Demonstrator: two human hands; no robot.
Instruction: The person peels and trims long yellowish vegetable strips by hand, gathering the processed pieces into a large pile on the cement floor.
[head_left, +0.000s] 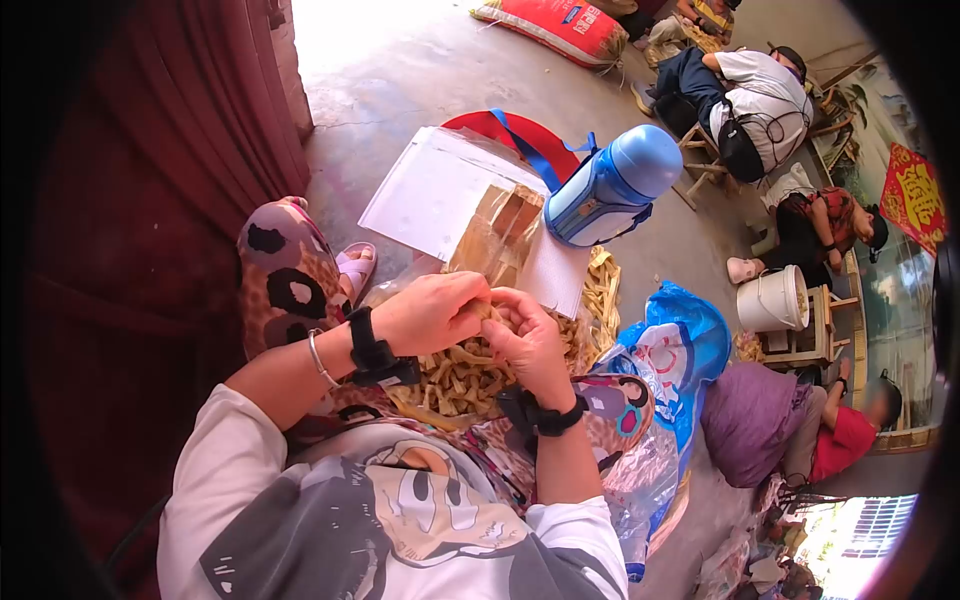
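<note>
My left hand [425,312] and my right hand [532,345] meet above my lap. Both are closed, fingertips pinched together on a small yellowish strip [486,310]; its exact kind I cannot make out. Below them, a heap of similar pale yellow, twisted strips [455,378] lies across my lap. More long strips [600,295] spread beside the right hand. Just beyond my fingers stands a brown block-like bundle [505,235], partly hidden by a clear plastic bag. Dark bands with small boxes are on both wrists, and the left also wears a bracelet.
White papers [420,195] and a blue bottle [618,185] rest ahead, over a red round surface [480,122]. A blue-and-white plastic sack [685,325] lies at my right. Further off are a white bucket [770,303], a red sack [555,28] and several seated people. A dark red curtain [190,120] hangs left.
</note>
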